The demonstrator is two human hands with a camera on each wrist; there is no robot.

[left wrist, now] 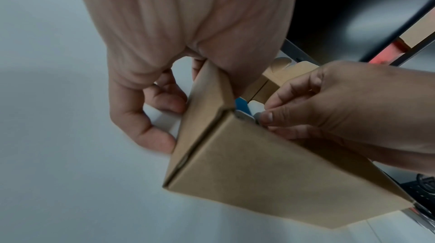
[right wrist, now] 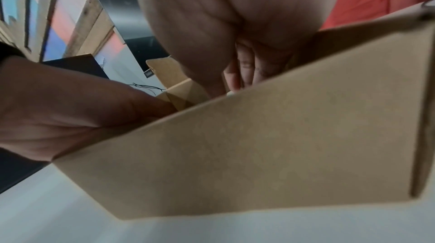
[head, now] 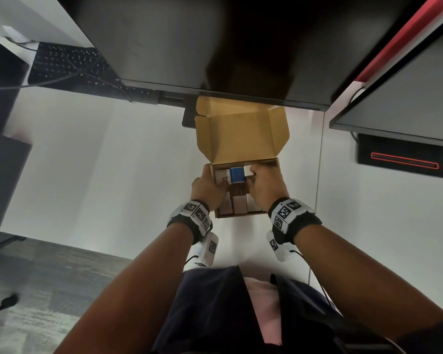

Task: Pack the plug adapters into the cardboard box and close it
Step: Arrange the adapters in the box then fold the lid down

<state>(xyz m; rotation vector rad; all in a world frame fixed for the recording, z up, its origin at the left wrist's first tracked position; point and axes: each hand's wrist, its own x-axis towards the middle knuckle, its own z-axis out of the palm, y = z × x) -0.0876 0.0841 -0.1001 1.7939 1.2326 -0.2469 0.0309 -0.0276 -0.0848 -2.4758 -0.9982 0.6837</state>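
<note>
Cardboard box [head: 241, 214] on the white desk [head: 113, 175], just ahead of the torso, lid [head: 241, 134] thrown back toward the monitor [head: 215, 42]. Inside along the near wall, pale plug adapters [head: 238, 204] packed side by side; farther in, a white adapter [head: 222, 176] at the left and a blue adapter [head: 237, 174] beside it, both against the far wall. Left hand [head: 209, 186] clamped over the left wall, thumb inside on the white adapter and fingers [left wrist: 162, 101] curled down the outside: probably to steady the box and keep that row from shifting. Right hand [head: 265, 186] reaching into the far right part, fingertips [left wrist: 266, 116] pinched on something small and pale next to the blue one, apparently seating another adapter in the remaining gap. Lid left upright, likely to keep the opening free until the last piece sits flat.

Overhead, only layout and knuckles. From the left wrist, the outside fingers bracing the wall and the right-hand pinch, both hidden from above. From the right wrist, mostly the box's outer wall [right wrist: 259, 144], the right fingers vanishing behind its rim, their hold unseen there. Beyond, a keyboard [head: 69, 67] well to the left.
</note>
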